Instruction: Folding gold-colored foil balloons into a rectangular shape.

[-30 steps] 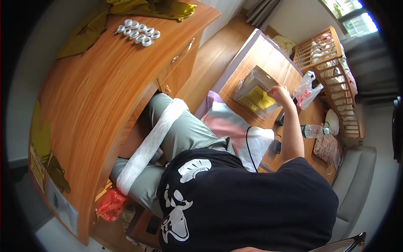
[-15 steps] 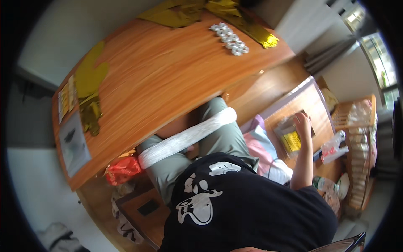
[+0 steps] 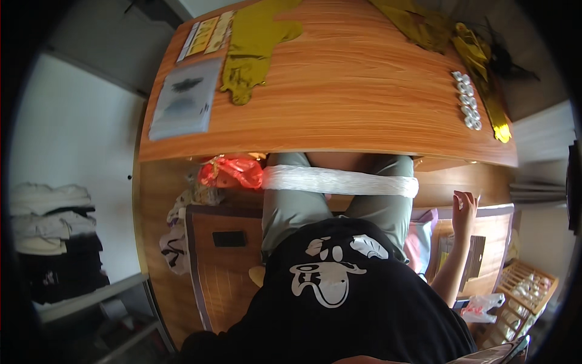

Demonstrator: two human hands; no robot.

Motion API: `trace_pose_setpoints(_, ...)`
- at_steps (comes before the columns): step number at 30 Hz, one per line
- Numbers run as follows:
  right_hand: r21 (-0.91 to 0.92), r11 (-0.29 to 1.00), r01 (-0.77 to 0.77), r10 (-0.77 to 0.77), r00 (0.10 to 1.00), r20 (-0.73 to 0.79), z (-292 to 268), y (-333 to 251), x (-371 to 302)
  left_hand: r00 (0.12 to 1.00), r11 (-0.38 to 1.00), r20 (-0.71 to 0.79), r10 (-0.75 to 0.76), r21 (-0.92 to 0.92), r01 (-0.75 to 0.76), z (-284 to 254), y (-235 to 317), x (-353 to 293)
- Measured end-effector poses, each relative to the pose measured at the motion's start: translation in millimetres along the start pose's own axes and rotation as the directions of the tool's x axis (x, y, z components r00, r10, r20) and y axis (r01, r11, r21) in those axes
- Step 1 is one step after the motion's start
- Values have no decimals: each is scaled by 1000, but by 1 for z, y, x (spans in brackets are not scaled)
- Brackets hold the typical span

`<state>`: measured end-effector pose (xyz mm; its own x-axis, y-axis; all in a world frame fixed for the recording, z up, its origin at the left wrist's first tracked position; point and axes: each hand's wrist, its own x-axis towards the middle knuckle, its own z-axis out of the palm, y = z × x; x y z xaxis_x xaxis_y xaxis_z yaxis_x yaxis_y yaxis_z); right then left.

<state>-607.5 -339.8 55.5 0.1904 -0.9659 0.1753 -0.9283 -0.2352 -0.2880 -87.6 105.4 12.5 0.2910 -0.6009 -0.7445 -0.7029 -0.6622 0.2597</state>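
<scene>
My right hand (image 3: 464, 206) is raised to the right of my knees, below the table's front edge. Its fingers are curled together, with a small pale sliver showing beside the fingertips; what they hold is too small to make out. My left hand does not show. Across my thighs lies a long roll of whitish, crinkled plastic film (image 3: 339, 181). Flat gold foil pieces (image 3: 248, 51) rest at the table's left, beside a stack of clear plastic sleeves (image 3: 185, 103). Several small white rolls (image 3: 467, 100) stand in a double row at the right.
The wooden table (image 3: 339, 91) spans the space before me. A red plastic bag (image 3: 233, 173) sits under its left side. A dark flat rectangle (image 3: 229, 238) lies at lower left. On the right are a slatted wooden rack (image 3: 527, 285) and a white plastic bag (image 3: 482, 307).
My view has turned, so the table now lies level ahead. My right hand has left the box with yellow contents on the right and come up toward the table edge.
</scene>
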Motion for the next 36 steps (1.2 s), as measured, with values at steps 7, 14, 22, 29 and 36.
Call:
trace_pose_setpoints(7, 219, 945, 242, -258, 965, 43, 47, -84, 4, 995, 993, 41, -95, -66, 98, -22, 24, 28)
trace_pose_setpoints(14, 909, 414, -52, -618, 717, 322, 79, -248, -28, 988, 973, 58, 140, 180, -148, -65, 26, 76)
trace_pose_setpoints(22, 975, -157, -155, -873, 483, -63, 77, -394, -33, 774, 397, -426, 468, -681, -616, -127, 142, 100)
trace_pose_setpoints(29, 999, -48, -11, -876, 482, -37, 99, -404, -49, 736, 354, -516, 438, -654, -669, -91, 105, 121)
trace_pose_setpoints(36, 964, 185, -191, -663, 700, 266, 159, -406, -53, 766, -91, -583, 272, -808, -582, -92, 93, 131)
